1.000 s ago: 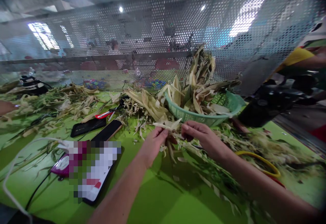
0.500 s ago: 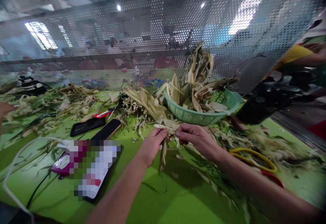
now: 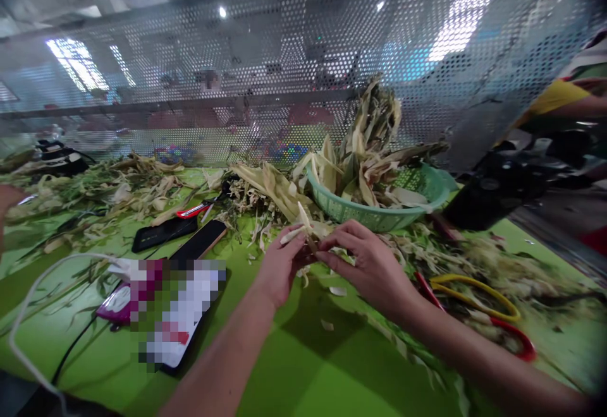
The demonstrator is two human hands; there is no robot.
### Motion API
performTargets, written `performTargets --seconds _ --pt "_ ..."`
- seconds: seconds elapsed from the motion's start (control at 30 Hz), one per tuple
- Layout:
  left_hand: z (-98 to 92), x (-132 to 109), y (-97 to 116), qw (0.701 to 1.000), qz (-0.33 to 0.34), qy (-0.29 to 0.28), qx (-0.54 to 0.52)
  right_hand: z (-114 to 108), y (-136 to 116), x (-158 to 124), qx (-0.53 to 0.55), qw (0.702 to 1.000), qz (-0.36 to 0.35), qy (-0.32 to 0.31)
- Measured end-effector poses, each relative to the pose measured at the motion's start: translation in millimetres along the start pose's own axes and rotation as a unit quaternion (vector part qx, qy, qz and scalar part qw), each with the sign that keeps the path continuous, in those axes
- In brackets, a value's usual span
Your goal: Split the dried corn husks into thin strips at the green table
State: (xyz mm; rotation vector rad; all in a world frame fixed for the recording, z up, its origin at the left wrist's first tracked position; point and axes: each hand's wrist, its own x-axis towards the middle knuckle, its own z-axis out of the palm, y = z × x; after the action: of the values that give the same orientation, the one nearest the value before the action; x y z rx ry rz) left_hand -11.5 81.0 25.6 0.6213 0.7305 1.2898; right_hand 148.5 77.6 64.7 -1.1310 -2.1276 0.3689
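My left hand (image 3: 279, 265) is closed on a pale dried corn husk (image 3: 303, 216), with one folded end lying across the fingers and a tip pointing up. Close beside it, my right hand (image 3: 367, 264) pinches the lower part of the same husk; its fingertips partly hide the contact. Behind the hands stands a green plastic basket (image 3: 374, 218) filled with dried husks (image 3: 358, 158). More loose husks (image 3: 270, 186) lie against its left side. Small husk scraps rest on the green table (image 3: 308, 366) below my hands.
Yellow-and-red-handled scissors (image 3: 478, 287) lie by my right forearm. On the left are a red cutter (image 3: 192, 210), a black phone (image 3: 164, 235), a purple device (image 3: 114, 303) and a white cable (image 3: 28, 297). A perforated metal screen (image 3: 265, 88) rises behind. Another person's arm (image 3: 569, 104) shows at right.
The husk has turned from lying sideways to pointing upward. The strip hanging below my hands no longer shows there. My right hand has rolled over, its fingers reaching toward the left hand.
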Motion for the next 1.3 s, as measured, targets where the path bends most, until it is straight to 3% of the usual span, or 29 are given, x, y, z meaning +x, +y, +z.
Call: performTargets --seconds 0.13,0.33,0.63,0.83,0.97,1.17,1.3 --pt "-0.3 -1 -3 1.0 -0.011 0.001 0.017 3 5 1 -0.064 0.998 0.001 -0.009" --pt "1.2 -4 0 0.999 0.007 0.012 0.049 6 11 -1 -0.142 0.989 -0.015 0.026" --pt "4.0 -6 3 0.995 0.037 0.006 0.089 6 9 -2 -0.115 0.992 -0.038 0.042" --pt "7.5 -5 0 0.993 0.066 -0.011 0.093 10 6 -4 -0.047 0.998 0.029 -0.016" --pt "6.9 -2 -4 0.995 0.065 0.035 0.068 18 3 -6 0.021 0.996 0.069 -0.059" --pt "3.9 -1 -5 0.995 0.047 0.083 0.037 33 -5 -15 0.059 0.991 0.054 -0.105" --pt "-0.8 0 0 0.994 0.04 0.044 0.093 22 -8 -13 0.046 0.992 0.026 -0.113"
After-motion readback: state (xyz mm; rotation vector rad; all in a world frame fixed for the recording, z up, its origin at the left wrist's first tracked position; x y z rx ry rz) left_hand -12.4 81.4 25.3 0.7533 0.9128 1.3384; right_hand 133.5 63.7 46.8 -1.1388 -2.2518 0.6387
